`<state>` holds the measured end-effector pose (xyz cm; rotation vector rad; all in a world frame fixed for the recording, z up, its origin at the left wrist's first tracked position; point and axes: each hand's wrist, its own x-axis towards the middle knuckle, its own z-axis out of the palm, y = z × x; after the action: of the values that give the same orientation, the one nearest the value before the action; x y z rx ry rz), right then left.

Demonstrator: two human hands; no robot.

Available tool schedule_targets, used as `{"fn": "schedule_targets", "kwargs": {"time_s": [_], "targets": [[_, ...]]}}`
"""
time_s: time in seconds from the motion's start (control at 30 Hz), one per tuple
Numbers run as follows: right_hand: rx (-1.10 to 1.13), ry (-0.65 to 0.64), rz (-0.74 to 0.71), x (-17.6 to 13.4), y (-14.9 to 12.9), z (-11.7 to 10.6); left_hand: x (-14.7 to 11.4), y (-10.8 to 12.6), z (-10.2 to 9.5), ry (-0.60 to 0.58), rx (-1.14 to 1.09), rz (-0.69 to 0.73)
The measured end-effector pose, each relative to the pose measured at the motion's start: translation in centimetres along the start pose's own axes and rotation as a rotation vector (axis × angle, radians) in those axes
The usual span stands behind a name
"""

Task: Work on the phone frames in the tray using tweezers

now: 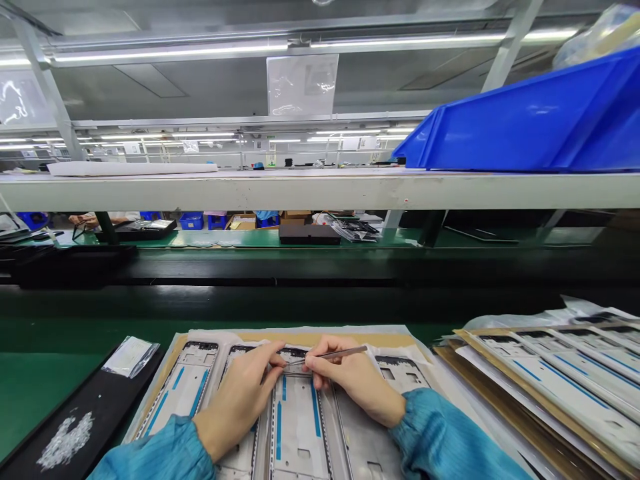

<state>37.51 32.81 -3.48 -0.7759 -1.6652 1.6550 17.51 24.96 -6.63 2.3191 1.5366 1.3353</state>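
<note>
My right hand (pixel 350 373) grips a pair of thin, dark tweezers (pixel 345 352), held nearly level with the tip pointing left. That tip meets the fingertips of my left hand (pixel 245 390), whose thumb and forefinger are pinched together; anything between them is too small to make out. Both hands are over the top end of a metal phone frame (pixel 299 433) with blue adhesive strips. Similar phone frames (pixel 177 390) lie side by side to the left and right, on a paper-lined cardboard sheet (pixel 395 339). My left wrist and sleeve partly cover one of them.
Left, a black tray (pixel 107 407) bears a heap of small clear pieces (pixel 67 440) and a plastic bag (pixel 131 355). Stacked cardboard sheets with more frames (pixel 565 380) stand right. A shelf (pixel 240 193) crosses ahead, with a blue bin (pixel 530 127). A person's hand (pixel 83 219) shows far left.
</note>
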Motion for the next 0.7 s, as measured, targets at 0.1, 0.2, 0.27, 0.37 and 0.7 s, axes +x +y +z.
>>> {"fn": "schedule_targets", "kwargs": {"time_s": [0.1,0.2,0.27,0.37,0.7], "targets": [[0.039,0.005,-0.006,0.0,0.2,0.1,0.0,0.0,0.1,0.031,0.034,0.044],[0.064,0.003,-0.005,-0.1,0.4,0.1,0.0,0.1,0.1,0.035,0.033,0.042],[0.092,0.008,-0.007,-0.2,0.3,0.1,0.1,0.4,0.0,0.024,0.031,0.028],[0.129,0.007,-0.023,-0.2,0.2,0.2,0.4,0.6,-0.1,-0.003,0.023,0.014],[0.205,0.0,-0.05,0.2,0.7,0.0,1.2,1.1,-0.4,0.024,0.003,0.048]]}}
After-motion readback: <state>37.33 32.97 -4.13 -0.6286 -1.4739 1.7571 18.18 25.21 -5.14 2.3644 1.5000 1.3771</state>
